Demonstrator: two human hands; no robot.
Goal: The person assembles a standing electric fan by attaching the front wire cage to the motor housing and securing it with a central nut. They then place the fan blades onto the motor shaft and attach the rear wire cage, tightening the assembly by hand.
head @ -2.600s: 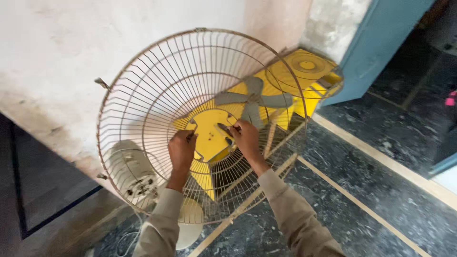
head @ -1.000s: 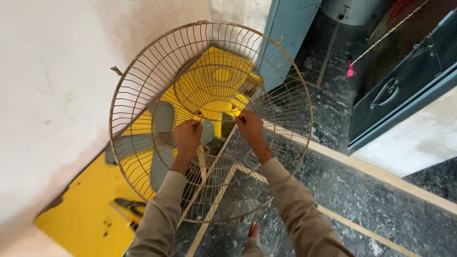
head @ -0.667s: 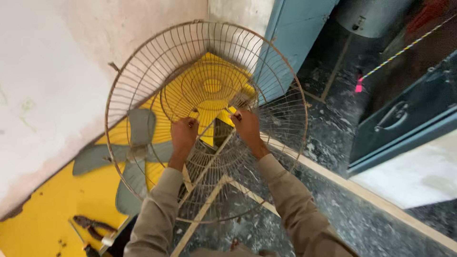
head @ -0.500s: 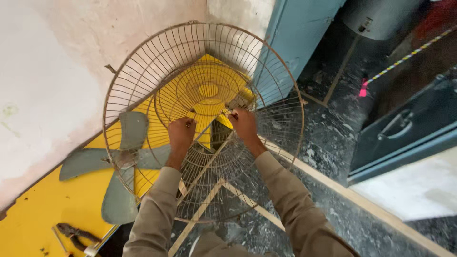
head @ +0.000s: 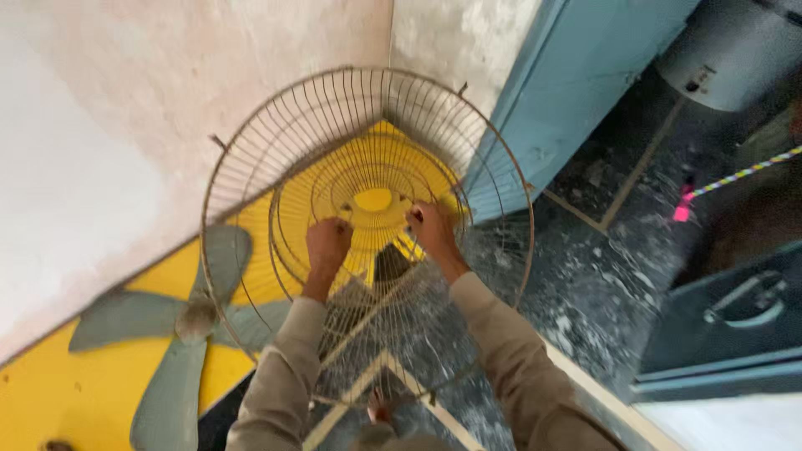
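Gripping a round wire fan guard (head: 368,108) with both hands, fingers closed around the wires of its inner ring near the hub opening: the left hand (head: 327,244) clamping at about nine o'clock of that opening, the right hand (head: 432,229) clamping at about three o'clock. Holding the guard up off the ground in the middle of the view, tilted so that the top rim is leaning toward the pale plastered wall (head: 125,125) at eleven o'clock. Showing through the wires, a yellow surface (head: 75,392) running from seven o'clock up toward the centre, with a second wire guard (head: 373,200) lying flat on it right behind the hub opening. Resting on that yellow surface at eight o'clock, just outside the held guard's left rim, a grey three-bladed fan blade (head: 167,321). Standing at one to two o'clock, a blue door (head: 576,92), close beside the guard's right rim. Spreading below, from four to six o'clock, a dark speckled floor (head: 585,301) with pale inlaid strips. Wearing tan sleeves (head: 510,367) on both forearms.
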